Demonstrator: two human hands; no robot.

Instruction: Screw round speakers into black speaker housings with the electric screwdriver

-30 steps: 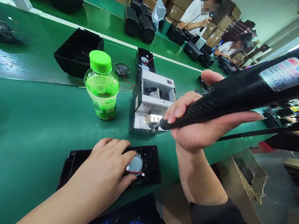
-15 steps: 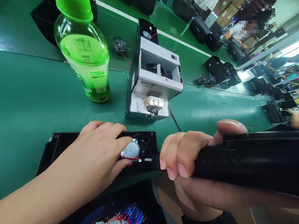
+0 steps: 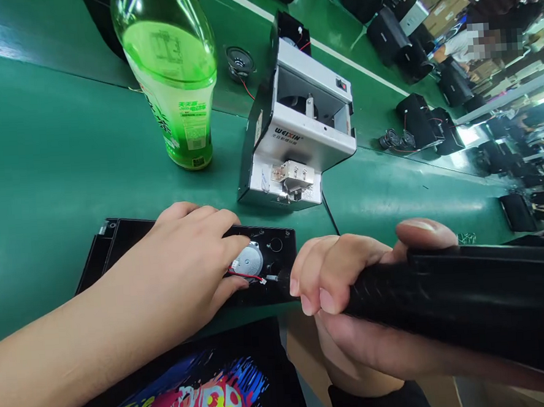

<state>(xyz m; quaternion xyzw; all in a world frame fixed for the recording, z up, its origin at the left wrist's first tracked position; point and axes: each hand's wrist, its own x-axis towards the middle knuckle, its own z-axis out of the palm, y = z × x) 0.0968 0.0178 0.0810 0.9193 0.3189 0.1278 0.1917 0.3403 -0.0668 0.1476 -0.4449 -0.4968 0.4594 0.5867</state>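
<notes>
A black panel [image 3: 133,236] lies on the green bench in front of me. On it sits a round silver speaker [image 3: 251,260] with a red and black wire ending in a white connector. My left hand [image 3: 196,245] lies over the panel, thumb and fingers closed about the speaker's left side. In my right hand [image 3: 336,273] is a black electric screwdriver [image 3: 466,296], gripped near its nose and pointing left. Its metal bit reaches the panel beside the speaker's right edge; whether it touches a screw, I cannot tell.
Behind the panel stand a grey screw feeder [image 3: 295,134] and a bottle of green drink [image 3: 178,105]. A loose speaker [image 3: 240,63] lies further back. Black speaker boxes [image 3: 417,118] stand along the bench to the right. People are at work in the far right background.
My view has shifted, so the bottle and feeder appear further right and higher. The screwdriver's bit is now closer to the speaker and its connector. Both hands keep their grips.
</notes>
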